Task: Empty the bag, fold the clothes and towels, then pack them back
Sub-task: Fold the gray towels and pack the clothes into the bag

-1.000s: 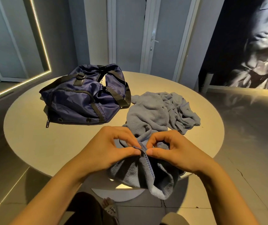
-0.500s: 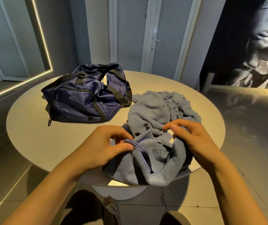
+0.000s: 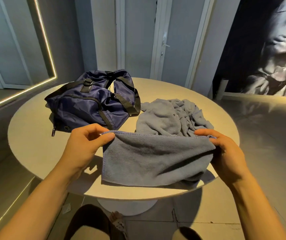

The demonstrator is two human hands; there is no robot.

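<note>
The grey-blue terry towel, bunched between close-set hands half a second earlier, is now stretched wide at 6 o'clock on the round beige table. The left hand and right hand have drawn apart, each pinching a top corner. The navy nylon duffel bag stays at 11 o'clock and the crumpled grey-blue cloth heap at 1 o'clock.

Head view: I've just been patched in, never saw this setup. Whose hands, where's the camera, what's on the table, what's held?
No robot here: a person works bare-handed, and the one wide-angle camera sits on their head, looking forward and down. The left hand and right hand each pinch a top corner of a grey-blue terry towel, stretched between them over the round beige table. Behind it lies a crumpled heap of like grey-blue cloth; separate piece or not, I cannot tell. Left of that sits a navy nylon duffel bag.
</note>
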